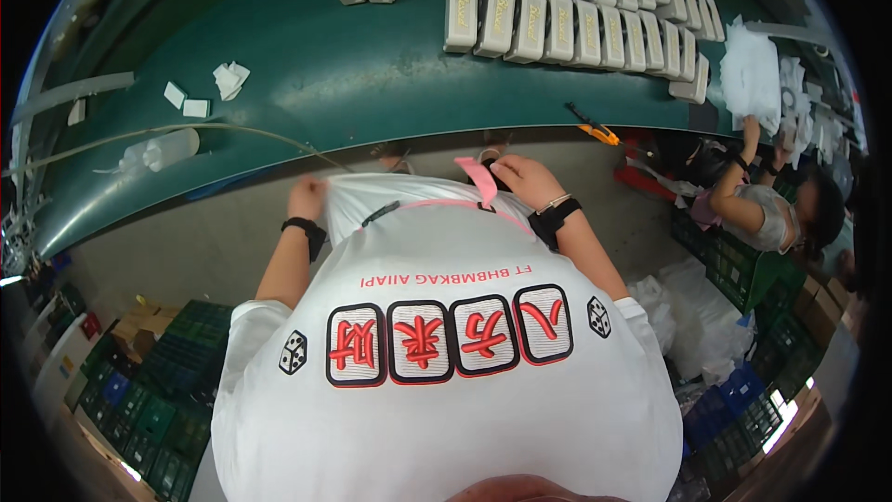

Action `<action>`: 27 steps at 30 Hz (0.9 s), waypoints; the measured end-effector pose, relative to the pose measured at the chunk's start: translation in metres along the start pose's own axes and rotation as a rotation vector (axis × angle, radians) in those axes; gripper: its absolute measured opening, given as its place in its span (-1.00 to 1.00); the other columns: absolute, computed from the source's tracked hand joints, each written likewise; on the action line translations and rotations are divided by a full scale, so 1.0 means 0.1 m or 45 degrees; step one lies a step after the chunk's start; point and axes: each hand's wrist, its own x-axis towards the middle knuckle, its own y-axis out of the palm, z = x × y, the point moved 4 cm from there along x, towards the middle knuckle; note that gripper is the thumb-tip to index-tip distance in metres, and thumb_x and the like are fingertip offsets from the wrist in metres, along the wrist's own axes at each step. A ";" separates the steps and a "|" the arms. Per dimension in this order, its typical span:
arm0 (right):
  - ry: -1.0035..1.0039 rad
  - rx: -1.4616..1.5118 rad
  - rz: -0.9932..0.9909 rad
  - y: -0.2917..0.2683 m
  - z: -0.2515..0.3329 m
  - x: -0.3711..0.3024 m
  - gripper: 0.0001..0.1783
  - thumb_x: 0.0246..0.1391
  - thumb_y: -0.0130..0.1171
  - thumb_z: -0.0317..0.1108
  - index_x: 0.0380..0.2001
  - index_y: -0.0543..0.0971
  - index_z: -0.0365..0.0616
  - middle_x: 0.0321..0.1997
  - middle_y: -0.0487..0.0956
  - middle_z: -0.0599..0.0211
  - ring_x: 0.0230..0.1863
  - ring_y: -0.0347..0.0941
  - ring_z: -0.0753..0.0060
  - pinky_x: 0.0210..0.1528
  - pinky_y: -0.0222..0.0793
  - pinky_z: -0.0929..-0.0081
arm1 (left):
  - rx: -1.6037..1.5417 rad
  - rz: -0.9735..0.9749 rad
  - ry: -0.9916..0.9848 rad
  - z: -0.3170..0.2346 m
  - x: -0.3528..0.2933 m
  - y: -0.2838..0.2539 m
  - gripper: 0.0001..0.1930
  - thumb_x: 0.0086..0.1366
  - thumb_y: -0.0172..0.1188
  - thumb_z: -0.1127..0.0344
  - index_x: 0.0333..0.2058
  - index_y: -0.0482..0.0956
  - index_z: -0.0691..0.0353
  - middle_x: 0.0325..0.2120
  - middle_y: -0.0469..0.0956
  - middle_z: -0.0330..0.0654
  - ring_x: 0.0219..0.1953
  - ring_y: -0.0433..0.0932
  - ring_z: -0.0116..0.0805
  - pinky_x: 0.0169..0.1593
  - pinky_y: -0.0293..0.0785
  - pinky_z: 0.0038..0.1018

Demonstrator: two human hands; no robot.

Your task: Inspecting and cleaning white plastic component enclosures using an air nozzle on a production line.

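My left hand [308, 198] is closed on the hem of the white shirt [358, 193] and pulls it out to the side. Around my waist runs a thin pink strap [423, 205] with a small black clip [381, 213] on it. Its loose wide end [478, 178] stands up beside the fingers of my right hand [531, 182], which are closed and seem to pinch it; part of the grip is hidden. Both wrists wear black bands, and a bracelet circles the right one.
Beyond me a green worktable [307, 112] carries rows of beige cases [557, 28]. An orange cutter [595, 125] lies at its near edge; a clear bottle [167, 151] and small white pieces [196, 108] lie left. At right a co-worker [757, 209] handles white bags [751, 70]. Green crates [177, 353] flank me.
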 end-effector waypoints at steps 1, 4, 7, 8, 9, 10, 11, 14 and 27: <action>-0.015 -0.046 -0.013 -0.04 0.05 0.01 -0.72 0.12 0.12 -0.20 -0.28 0.57 -0.21 -0.36 0.60 0.15 -0.32 0.53 0.23 -0.23 0.40 0.38 | -0.237 0.195 -0.055 0.05 -0.07 0.13 -0.70 0.21 0.23 0.10 -0.29 0.49 0.22 -0.49 0.53 -0.29 -0.37 0.53 -0.38 -0.33 0.42 -0.42; 0.009 -0.055 -0.075 -0.20 -0.01 -0.02 -0.70 0.13 0.11 -0.17 -0.28 0.57 -0.21 -0.35 0.60 0.13 -0.30 0.53 0.17 -0.21 0.41 0.37 | -0.697 0.617 -0.139 -0.02 -0.29 0.37 -0.74 0.21 0.22 0.12 -0.27 0.49 0.16 -0.51 0.52 -0.33 -0.43 0.52 -0.41 -0.37 0.42 -0.45; 0.098 0.062 -0.182 -0.30 -0.39 -0.07 -0.67 0.13 0.10 -0.12 -0.28 0.57 -0.20 -0.34 0.60 0.10 -0.28 0.53 0.10 -0.19 0.41 0.36 | -1.050 0.380 -0.409 -0.16 -0.33 0.27 -0.81 0.22 0.20 0.18 -0.25 0.49 0.09 -0.52 0.50 -0.35 -0.49 0.47 -0.49 -0.39 0.42 -0.50; 0.118 0.055 -0.292 -0.33 -0.69 -0.07 -0.67 0.11 0.13 -0.13 -0.26 0.57 -0.20 -0.34 0.60 0.13 -0.30 0.52 0.17 -0.20 0.41 0.39 | -1.029 0.387 -0.391 -0.05 -0.31 0.30 -0.81 0.22 0.20 0.18 -0.25 0.49 0.09 -0.52 0.50 -0.35 -0.49 0.47 -0.49 -0.39 0.42 -0.50; 0.142 0.054 -0.405 -0.36 -1.00 -0.08 -0.67 0.10 0.15 -0.14 -0.24 0.57 -0.20 -0.35 0.61 0.17 -0.33 0.51 0.24 -0.21 0.40 0.43 | -1.015 0.371 -0.380 0.13 -0.23 0.37 -0.81 0.22 0.20 0.19 -0.24 0.49 0.10 -0.50 0.50 -0.34 -0.47 0.47 -0.49 -0.38 0.42 -0.50; 0.207 -0.020 -0.466 -0.33 -1.43 -0.05 -0.65 0.08 0.15 -0.12 -0.24 0.57 -0.21 -0.37 0.61 0.15 -0.33 0.52 0.24 -0.21 0.41 0.42 | -1.000 0.348 -0.372 0.39 -0.14 0.47 -0.80 0.22 0.20 0.20 -0.23 0.50 0.10 -0.49 0.50 -0.33 -0.46 0.47 -0.50 -0.36 0.42 -0.51; 0.289 -0.090 -0.536 -0.31 -1.89 -0.10 -0.64 0.07 0.16 -0.11 -0.25 0.57 -0.21 -0.39 0.61 0.13 -0.34 0.52 0.24 -0.21 0.41 0.41 | -0.976 0.342 -0.359 0.50 -0.08 0.54 -0.80 0.21 0.20 0.21 -0.22 0.50 0.10 -0.47 0.51 -0.32 -0.44 0.47 -0.50 -0.35 0.42 -0.51; 0.774 -0.089 -0.460 -0.10 -3.36 -0.45 -0.62 0.05 0.13 -0.08 -0.28 0.59 -0.20 -0.43 0.61 0.14 -0.37 0.53 0.26 -0.25 0.42 0.36 | -1.004 0.416 -0.229 0.57 -0.17 0.74 -0.81 0.22 0.19 0.25 -0.20 0.50 0.12 -0.41 0.54 -0.25 -0.35 0.51 -0.44 -0.26 0.45 -0.48; 0.832 0.208 -0.621 0.69 -3.33 -0.63 -0.65 -0.05 0.15 -0.11 -0.28 0.63 -0.13 -0.27 0.64 0.09 -0.20 0.56 0.10 -0.13 0.44 0.26 | -0.771 1.180 0.278 0.40 0.99 1.32 -0.81 0.25 0.16 0.21 -0.32 0.52 0.21 -0.45 0.56 -0.16 -0.36 0.54 -0.33 -0.22 0.46 -0.44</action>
